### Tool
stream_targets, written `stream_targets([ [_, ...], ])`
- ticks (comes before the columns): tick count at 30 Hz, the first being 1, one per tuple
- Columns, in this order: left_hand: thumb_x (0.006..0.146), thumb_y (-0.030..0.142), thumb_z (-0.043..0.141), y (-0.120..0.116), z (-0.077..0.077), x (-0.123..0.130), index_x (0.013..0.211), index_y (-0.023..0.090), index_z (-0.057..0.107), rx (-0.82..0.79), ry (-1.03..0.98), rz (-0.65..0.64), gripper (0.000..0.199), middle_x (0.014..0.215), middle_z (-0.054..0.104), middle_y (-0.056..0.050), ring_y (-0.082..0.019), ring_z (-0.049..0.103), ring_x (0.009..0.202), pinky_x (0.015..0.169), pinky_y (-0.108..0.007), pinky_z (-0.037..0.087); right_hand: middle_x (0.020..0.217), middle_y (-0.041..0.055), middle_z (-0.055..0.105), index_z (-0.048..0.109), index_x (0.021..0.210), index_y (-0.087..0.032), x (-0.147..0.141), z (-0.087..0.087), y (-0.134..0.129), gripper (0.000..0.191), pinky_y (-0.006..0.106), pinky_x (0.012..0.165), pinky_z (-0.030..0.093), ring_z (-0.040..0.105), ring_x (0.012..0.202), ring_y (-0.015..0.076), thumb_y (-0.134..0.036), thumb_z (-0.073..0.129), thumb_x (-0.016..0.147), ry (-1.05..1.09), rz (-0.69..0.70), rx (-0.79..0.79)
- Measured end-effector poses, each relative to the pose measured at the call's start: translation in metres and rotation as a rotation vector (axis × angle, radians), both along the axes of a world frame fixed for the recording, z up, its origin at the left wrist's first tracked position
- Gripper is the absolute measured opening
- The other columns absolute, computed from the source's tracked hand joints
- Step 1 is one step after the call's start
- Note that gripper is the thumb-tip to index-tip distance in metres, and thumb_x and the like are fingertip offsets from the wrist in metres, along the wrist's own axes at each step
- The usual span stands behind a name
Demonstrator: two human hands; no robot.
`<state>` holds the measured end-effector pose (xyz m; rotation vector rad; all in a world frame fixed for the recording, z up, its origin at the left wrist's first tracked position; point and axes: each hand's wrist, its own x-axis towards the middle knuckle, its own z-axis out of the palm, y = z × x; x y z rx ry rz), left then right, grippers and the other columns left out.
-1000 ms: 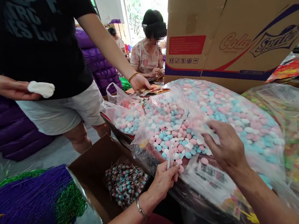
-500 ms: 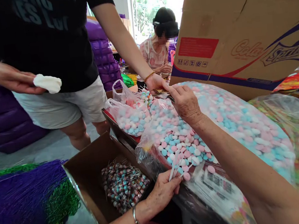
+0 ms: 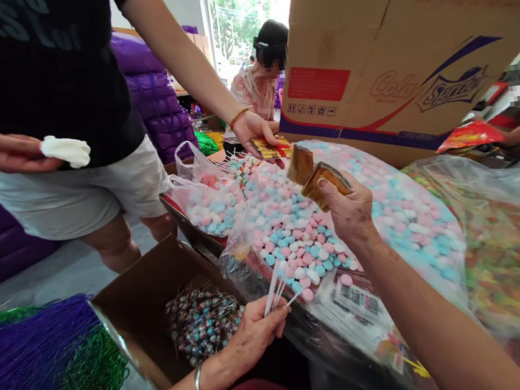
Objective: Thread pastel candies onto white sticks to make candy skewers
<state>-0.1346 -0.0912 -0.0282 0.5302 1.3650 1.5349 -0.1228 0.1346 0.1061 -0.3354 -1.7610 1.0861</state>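
Observation:
Several thin white sticks (image 3: 274,290) stick out of my left hand (image 3: 259,329), which is closed around them beside the cardboard box of wrapped candies (image 3: 203,320). My right hand (image 3: 351,206) grips small gold-brown packets (image 3: 318,179) above the candies. Just beyond them, a standing person's hand (image 3: 255,131) holds another gold and red packet (image 3: 271,150). Pink, blue and white round candies (image 3: 301,250) spill from a large clear plastic bag (image 3: 406,203) below my right hand.
A tall Sprite carton (image 3: 364,39) stands behind the candy bag. The standing person's other hand (image 3: 25,153) holds something white. Purple and green strands (image 3: 39,364) lie at lower left; a bag of colourful sweets (image 3: 515,253) is at right. Other people sit farther back.
My right hand has drawn back from the other person's hand with packets in it, and the two hands are now apart. The view has shifted to the right.

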Motion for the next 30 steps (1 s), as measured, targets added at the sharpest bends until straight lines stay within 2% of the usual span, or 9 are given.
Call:
stream_targets([
  [2, 0.076, 0.052, 0.067, -0.005, 0.003, -0.001, 0.072, 0.015, 0.060, 0.002, -0.002, 0.008, 0.037, 0.050, 0.046, 0.004, -0.006, 0.027, 0.042, 0.041, -0.022, 0.012, 0.084, 0.0022, 0.071, 0.070, 0.095, -0.017, 0.012, -0.002, -0.003, 0.039, 0.037, 0.071, 0.058, 0.066, 0.075, 0.0189, -0.046, 0.076, 0.070, 0.061, 0.084, -0.270],
  [4, 0.074, 0.053, 0.069, -0.008, 0.004, -0.001, 0.075, 0.015, 0.061, 0.009, -0.012, 0.018, 0.039, 0.050, 0.046, 0.005, -0.005, 0.027, 0.041, 0.041, -0.022, 0.012, 0.084, 0.0024, 0.073, 0.070, 0.093, -0.016, 0.020, -0.002, -0.006, 0.045, 0.039, 0.071, 0.059, 0.067, 0.074, 0.0194, -0.042, 0.084, 0.060, 0.094, 0.159, -0.454],
  [8, 0.073, 0.054, 0.072, -0.013, 0.004, -0.002, 0.079, 0.013, 0.062, 0.039, -0.046, 0.048, 0.042, 0.049, 0.047, 0.005, -0.004, 0.027, 0.041, 0.040, -0.020, 0.013, 0.082, 0.0019, 0.075, 0.070, 0.091, -0.017, 0.028, -0.002, -0.011, 0.047, 0.039, 0.075, 0.060, 0.070, 0.076, 0.0209, -0.034, 0.088, 0.052, 0.089, 0.248, -0.663],
  [12, 0.072, 0.052, 0.074, -0.017, 0.009, -0.007, 0.081, 0.012, 0.066, 0.099, -0.083, 0.121, 0.041, 0.047, 0.048, 0.005, -0.003, 0.030, 0.039, 0.039, -0.018, 0.014, 0.071, 0.0004, 0.073, 0.068, 0.083, -0.018, 0.034, -0.010, -0.016, 0.043, 0.037, 0.070, 0.061, 0.071, 0.072, 0.0218, -0.034, 0.089, 0.049, -0.023, 0.295, -0.762],
  [16, 0.071, 0.042, 0.078, -0.021, 0.025, -0.021, 0.079, 0.013, 0.068, 0.199, -0.140, 0.265, 0.032, 0.046, 0.051, 0.005, -0.002, 0.029, 0.035, 0.037, -0.016, 0.018, 0.074, 0.0001, 0.073, 0.068, 0.085, -0.018, 0.042, -0.028, -0.022, 0.044, 0.035, 0.066, 0.060, 0.070, 0.067, 0.0198, -0.034, 0.089, 0.050, -0.107, 0.342, -0.799],
  [21, 0.072, 0.032, 0.077, -0.020, 0.043, -0.037, 0.078, 0.013, 0.068, 0.319, -0.152, 0.393, 0.022, 0.063, 0.064, 0.000, 0.000, 0.034, 0.035, 0.037, -0.016, 0.024, 0.075, 0.0011, 0.073, 0.068, 0.089, -0.018, 0.055, -0.047, -0.036, 0.046, 0.032, 0.060, 0.057, 0.068, 0.064, 0.0180, -0.038, 0.088, 0.053, -0.218, 0.388, -0.866],
  [24, 0.072, 0.031, 0.077, -0.012, 0.046, -0.035, 0.079, 0.013, 0.068, 0.354, -0.119, 0.415, 0.021, 0.068, 0.068, -0.002, -0.002, 0.037, 0.036, 0.038, -0.017, 0.028, 0.074, -0.0007, 0.071, 0.067, 0.085, -0.018, 0.059, -0.055, -0.050, 0.042, 0.029, 0.058, 0.055, 0.065, 0.060, 0.0146, -0.038, 0.087, 0.054, -0.259, 0.415, -0.894],
  [28, 0.073, 0.035, 0.077, 0.002, 0.044, -0.024, 0.081, 0.014, 0.067, 0.334, -0.116, 0.353, 0.024, 0.044, 0.054, 0.005, -0.006, 0.039, 0.034, 0.037, -0.018, 0.029, 0.073, -0.0014, 0.069, 0.067, 0.083, -0.019, 0.061, -0.064, -0.070, 0.038, 0.028, 0.059, 0.053, 0.063, 0.060, 0.0132, -0.037, 0.086, 0.056, -0.312, 0.446, -0.903],
  [30, 0.073, 0.037, 0.076, 0.008, 0.043, -0.020, 0.082, 0.015, 0.067, 0.302, -0.115, 0.330, 0.026, 0.038, 0.048, 0.006, -0.008, 0.039, 0.033, 0.036, -0.018, 0.028, 0.075, -0.0006, 0.069, 0.067, 0.084, -0.018, 0.061, -0.067, -0.076, 0.038, 0.028, 0.059, 0.053, 0.063, 0.060, 0.0138, -0.037, 0.085, 0.057, -0.339, 0.452, -0.917],
])
